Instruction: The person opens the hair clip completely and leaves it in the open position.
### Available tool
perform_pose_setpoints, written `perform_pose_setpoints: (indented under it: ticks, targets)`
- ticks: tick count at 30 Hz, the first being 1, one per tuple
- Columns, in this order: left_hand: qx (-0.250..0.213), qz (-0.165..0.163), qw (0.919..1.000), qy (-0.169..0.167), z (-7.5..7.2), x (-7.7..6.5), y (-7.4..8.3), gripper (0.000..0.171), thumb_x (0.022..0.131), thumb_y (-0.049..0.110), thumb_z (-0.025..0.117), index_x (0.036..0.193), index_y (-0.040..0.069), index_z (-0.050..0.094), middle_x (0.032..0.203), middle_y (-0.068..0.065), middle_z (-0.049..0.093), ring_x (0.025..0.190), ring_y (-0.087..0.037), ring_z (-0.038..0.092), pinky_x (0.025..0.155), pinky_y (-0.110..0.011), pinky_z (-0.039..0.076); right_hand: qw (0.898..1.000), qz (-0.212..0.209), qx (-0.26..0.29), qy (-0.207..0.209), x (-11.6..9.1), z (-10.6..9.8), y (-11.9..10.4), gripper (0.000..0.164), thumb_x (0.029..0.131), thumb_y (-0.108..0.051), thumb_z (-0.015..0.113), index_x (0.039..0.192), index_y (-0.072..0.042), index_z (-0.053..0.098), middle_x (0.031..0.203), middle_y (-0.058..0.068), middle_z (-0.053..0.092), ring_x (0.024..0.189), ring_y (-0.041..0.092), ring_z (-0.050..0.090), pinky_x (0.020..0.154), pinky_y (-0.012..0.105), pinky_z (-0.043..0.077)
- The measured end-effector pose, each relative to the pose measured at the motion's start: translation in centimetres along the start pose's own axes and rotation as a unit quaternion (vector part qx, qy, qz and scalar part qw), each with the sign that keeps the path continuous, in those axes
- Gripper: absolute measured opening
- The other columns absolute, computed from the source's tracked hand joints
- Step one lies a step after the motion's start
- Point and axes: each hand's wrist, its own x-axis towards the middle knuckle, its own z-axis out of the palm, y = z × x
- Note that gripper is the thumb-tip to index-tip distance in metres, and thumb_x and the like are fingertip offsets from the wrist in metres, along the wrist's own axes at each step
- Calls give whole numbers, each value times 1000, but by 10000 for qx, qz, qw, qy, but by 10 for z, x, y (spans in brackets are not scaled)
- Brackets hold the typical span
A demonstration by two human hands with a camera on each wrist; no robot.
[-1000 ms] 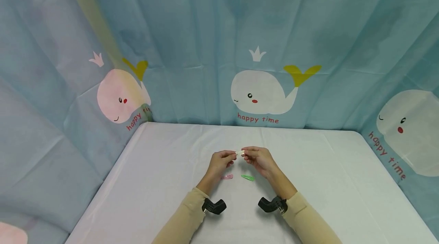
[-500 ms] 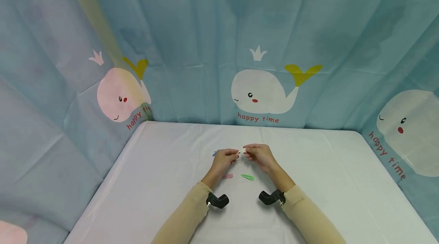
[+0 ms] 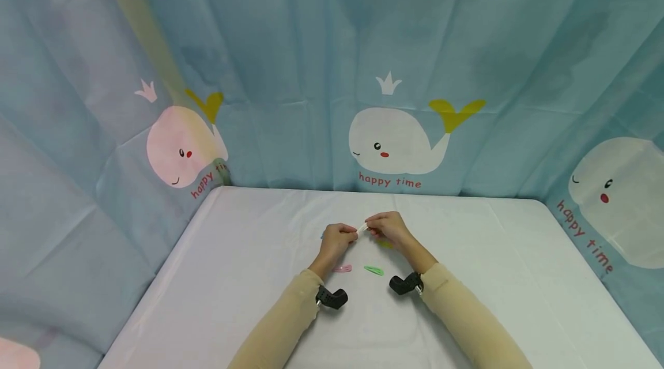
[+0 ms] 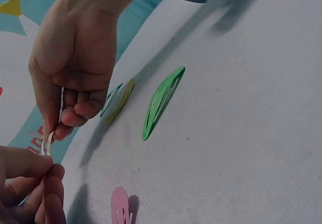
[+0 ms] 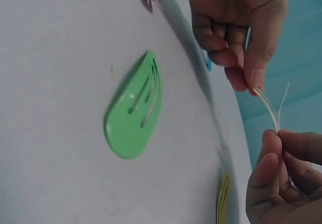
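A slim white hair clip (image 3: 362, 229) is held above the table between both hands. My left hand (image 3: 334, 242) pinches its lower left end, and my right hand (image 3: 392, 229) pinches the upper right end. Its two thin strips stand apart in the right wrist view, where the white clip (image 5: 272, 112) looks slightly bent. Below the hands lie a pink snap clip (image 3: 343, 268) and a green snap clip (image 3: 373, 270). Under my right hand a yellow clip (image 3: 384, 244) shows in part. Most of a blue clip (image 3: 322, 235) is hidden behind my left hand.
A white cloth covers the table (image 3: 249, 242). Behind and beside it hangs a blue curtain (image 3: 290, 69) with printed whales. Black wrist cameras sit on both forearms. In the left wrist view a thin pale-blue piece (image 4: 109, 100) lies beside the yellow clip.
My right hand has moved up and away, uncovering part of the yellow clip. The white clip has tilted, its right end now higher. Part of the blue clip has come into sight beside my left hand.
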Motion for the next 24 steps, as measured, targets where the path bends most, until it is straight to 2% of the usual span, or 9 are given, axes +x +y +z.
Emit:
perform_pose_setpoints:
  ticks: [4, 9, 15, 20, 24]
  targets:
    - [725, 109, 9969, 285, 1, 2, 0, 8, 83, 8, 72, 87, 2, 75, 75, -7, 71, 64, -10, 57, 58, -22, 44, 9993, -75, -378, 27, 8, 4, -2, 19, 89, -4, 64, 100, 9, 71, 67, -1, 66, 57, 8, 56, 56, 22, 48]
    - [1678, 304, 9828, 712, 0, 5, 0, 5, 81, 9, 74, 79, 6, 76, 76, -6, 72, 69, -16, 60, 61, -29, 45, 9971, -256, -714, -33, 17, 15, -4, 16, 87, -2, 65, 95, 10, 72, 64, 0, 65, 54, 8, 56, 53, 21, 47]
    - [2046, 383, 9745, 833, 0, 4, 1, 3, 80, 9, 74, 80, 6, 74, 80, -7, 72, 74, -23, 64, 68, -35, 49, 9958, -119, -884, -189, 23, 25, -4, 14, 88, -1, 64, 95, 9, 72, 62, 1, 64, 53, 8, 56, 52, 21, 47]
    - [2313, 645, 9667, 880, 0, 3, 1, 5, 81, 5, 73, 77, 6, 71, 75, -8, 71, 69, -23, 64, 64, -35, 50, 9971, 79, -703, -268, 26, 27, -3, 14, 89, 0, 62, 96, 10, 71, 62, 2, 63, 53, 8, 56, 51, 21, 47]
    - [2482, 795, 9613, 889, 0, 3, 1, 5, 81, 2, 70, 77, 5, 71, 75, -8, 71, 68, -22, 64, 63, -34, 49, 9972, -2, -706, -235, 26, 28, -3, 14, 88, 0, 63, 94, 9, 71, 62, 4, 64, 52, 10, 57, 51, 22, 47]
